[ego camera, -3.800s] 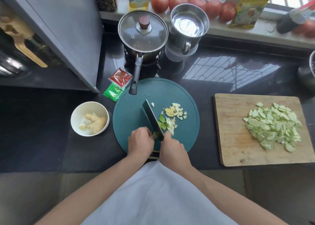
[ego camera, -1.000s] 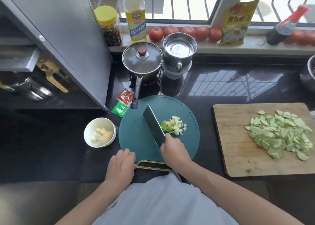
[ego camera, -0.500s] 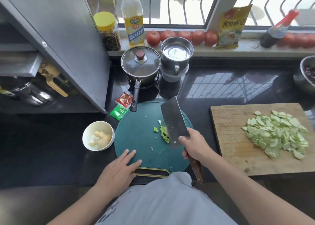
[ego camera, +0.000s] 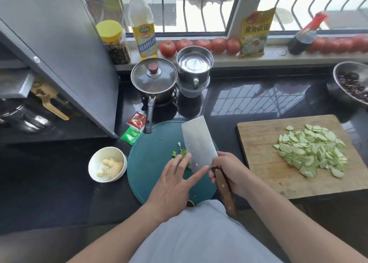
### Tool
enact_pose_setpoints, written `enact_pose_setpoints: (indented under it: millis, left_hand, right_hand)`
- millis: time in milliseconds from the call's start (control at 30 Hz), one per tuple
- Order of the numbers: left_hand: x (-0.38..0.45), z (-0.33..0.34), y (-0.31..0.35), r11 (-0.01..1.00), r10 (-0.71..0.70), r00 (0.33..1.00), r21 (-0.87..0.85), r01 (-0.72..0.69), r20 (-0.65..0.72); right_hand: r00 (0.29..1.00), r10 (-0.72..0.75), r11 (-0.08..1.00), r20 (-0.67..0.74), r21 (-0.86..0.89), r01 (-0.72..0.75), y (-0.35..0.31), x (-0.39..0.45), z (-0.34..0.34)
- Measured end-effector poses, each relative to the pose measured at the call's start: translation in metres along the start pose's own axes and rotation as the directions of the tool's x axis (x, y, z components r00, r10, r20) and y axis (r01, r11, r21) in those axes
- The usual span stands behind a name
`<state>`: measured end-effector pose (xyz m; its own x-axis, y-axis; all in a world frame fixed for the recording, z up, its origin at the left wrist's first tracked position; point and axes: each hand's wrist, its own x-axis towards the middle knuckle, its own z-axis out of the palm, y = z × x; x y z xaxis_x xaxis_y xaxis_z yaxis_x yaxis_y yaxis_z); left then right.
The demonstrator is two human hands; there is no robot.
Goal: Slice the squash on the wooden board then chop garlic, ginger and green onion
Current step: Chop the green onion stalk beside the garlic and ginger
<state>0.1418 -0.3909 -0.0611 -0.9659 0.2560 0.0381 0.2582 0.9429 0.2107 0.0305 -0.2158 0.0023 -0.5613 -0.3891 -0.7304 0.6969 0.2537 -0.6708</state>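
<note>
My right hand (ego camera: 229,173) grips the wooden handle of a cleaver (ego camera: 197,145), whose broad blade lies tilted flat over the round teal board (ego camera: 147,167). My left hand (ego camera: 175,181) is spread open, fingers against the blade's left edge and over green onion bits (ego camera: 176,154) showing beside it. The rest of the chopped pile is hidden under blade and hand. A white bowl (ego camera: 93,161) with ginger pieces (ego camera: 111,166) stands left of the teal board. Sliced squash (ego camera: 312,150) is heaped on the wooden board (ego camera: 256,143) at the right.
A lidded pot (ego camera: 154,79) with a long handle and a steel mug (ego camera: 194,63) stand behind the teal board. Two sauce packets (ego camera: 134,129) lie by the pot handle. A grey cabinet (ego camera: 65,49) juts out at left. Tomatoes, bottles and a jar line the windowsill. A metal bowl (ego camera: 350,83) is far right.
The cleaver went from chopping upright to lying tilted flat over the pile. My left hand left the board's near edge and came up against the blade.
</note>
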Motion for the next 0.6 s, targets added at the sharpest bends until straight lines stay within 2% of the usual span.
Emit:
enact_pose_setpoints:
  millis: [133, 333, 467, 600]
  left_hand:
    - [0.005, 0.006, -0.001, 0.999, 0.036, 0.998, 0.025, -0.038, 0.055]
    - [0.011, 0.011, 0.002, 0.997, 0.046, 0.996, -0.072, -0.041, 0.077]
    - [0.016, 0.01, -0.005, 0.996, -0.019, 0.998, -0.084, 0.023, 0.056]
    - [0.021, 0.013, -0.016, 0.998, -0.063, 0.997, -0.005, 0.063, 0.046]
  right_hand:
    - [0.999, 0.044, 0.999, -0.017, -0.016, -0.044, 0.001, 0.0, 0.001]
    - [0.997, 0.081, 0.996, -0.004, 0.04, -0.081, -0.001, -0.003, -0.01]
    - [0.994, 0.103, 0.994, 0.021, 0.033, -0.104, 0.002, -0.004, -0.016]
    - [0.991, 0.133, 0.991, 0.03, 0.008, -0.133, 0.009, -0.004, -0.022]
